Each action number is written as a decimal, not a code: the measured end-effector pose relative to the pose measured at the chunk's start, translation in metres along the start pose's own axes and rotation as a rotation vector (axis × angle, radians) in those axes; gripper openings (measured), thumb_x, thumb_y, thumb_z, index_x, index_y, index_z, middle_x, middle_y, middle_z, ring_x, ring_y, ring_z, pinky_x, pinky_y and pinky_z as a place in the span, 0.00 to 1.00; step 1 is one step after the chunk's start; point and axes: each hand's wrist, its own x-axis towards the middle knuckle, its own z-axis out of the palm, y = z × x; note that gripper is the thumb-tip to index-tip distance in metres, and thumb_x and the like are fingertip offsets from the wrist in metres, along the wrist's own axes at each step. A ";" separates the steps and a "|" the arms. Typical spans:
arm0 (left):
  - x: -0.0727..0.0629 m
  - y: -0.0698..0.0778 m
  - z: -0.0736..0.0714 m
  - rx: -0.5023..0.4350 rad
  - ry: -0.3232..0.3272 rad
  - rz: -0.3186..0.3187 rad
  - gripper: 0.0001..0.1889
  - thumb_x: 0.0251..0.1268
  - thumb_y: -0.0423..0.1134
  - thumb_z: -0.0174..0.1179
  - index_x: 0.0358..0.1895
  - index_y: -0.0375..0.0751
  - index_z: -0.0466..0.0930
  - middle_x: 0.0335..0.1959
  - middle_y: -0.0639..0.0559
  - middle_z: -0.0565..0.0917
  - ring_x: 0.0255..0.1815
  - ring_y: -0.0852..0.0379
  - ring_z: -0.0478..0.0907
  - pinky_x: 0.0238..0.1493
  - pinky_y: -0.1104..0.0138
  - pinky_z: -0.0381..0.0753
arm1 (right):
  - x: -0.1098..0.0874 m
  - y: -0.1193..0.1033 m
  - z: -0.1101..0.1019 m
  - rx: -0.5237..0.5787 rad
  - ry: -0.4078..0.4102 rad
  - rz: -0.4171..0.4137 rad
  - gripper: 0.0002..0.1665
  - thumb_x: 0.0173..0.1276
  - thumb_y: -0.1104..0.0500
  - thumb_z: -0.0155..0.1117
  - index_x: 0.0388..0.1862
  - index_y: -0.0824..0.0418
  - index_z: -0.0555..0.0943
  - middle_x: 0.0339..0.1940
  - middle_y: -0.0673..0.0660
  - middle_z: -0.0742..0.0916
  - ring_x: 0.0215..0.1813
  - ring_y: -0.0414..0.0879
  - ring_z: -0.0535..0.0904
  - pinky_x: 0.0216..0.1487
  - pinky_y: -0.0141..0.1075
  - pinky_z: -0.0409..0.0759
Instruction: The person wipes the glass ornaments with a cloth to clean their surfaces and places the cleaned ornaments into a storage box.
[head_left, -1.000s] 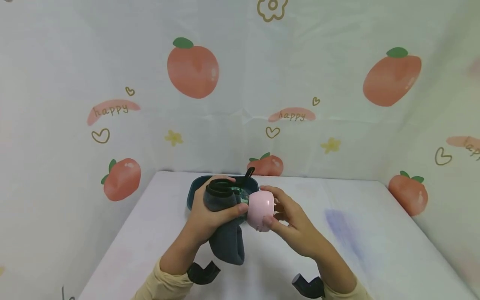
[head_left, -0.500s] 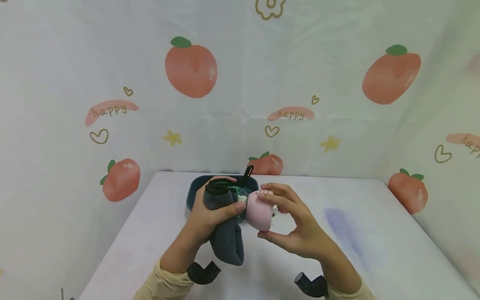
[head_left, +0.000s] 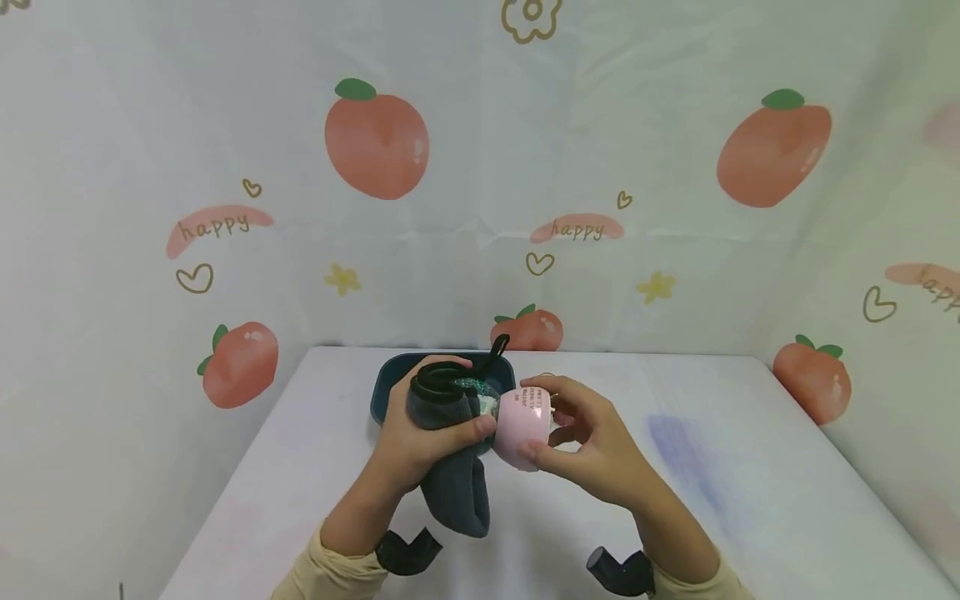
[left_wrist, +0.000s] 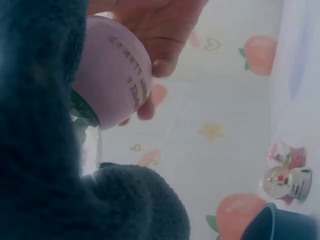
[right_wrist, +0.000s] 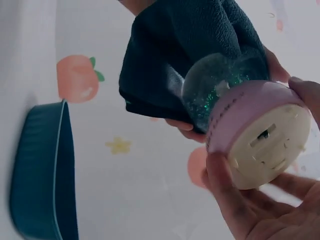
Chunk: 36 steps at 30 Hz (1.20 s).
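Note:
A snow globe with a pink base is held sideways above the table, between my two hands. My right hand grips the base with thumb and fingers, and the cream underside faces that palm in the right wrist view. Around the clear, glittery glass ball is a dark blue-grey towel, held by my left hand with the thumb lying along it toward the base. One end of the towel hangs down below this hand. Part of the glass is hidden by the cloth. Dark lettering shows on the pink base.
Behind my hands a dark teal basin stands on the white table. Two smaller snow globes, one white-based and one pink-based, stand near the basin in the left wrist view. A fruit-print cloth hangs behind the table.
The pink base has turned, bringing its lettering into sight. My right fingers have shifted around it, spreading over it half a second ago and regripping now. My left hand and the towel have barely moved.

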 end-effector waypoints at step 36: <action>0.005 0.000 -0.015 -0.088 -0.186 -0.066 0.30 0.58 0.41 0.77 0.62 0.36 0.78 0.51 0.48 0.86 0.46 0.53 0.84 0.47 0.58 0.87 | 0.002 0.000 0.000 -0.314 -0.035 -0.491 0.48 0.50 0.71 0.86 0.71 0.63 0.77 0.71 0.67 0.78 0.73 0.53 0.76 0.70 0.32 0.78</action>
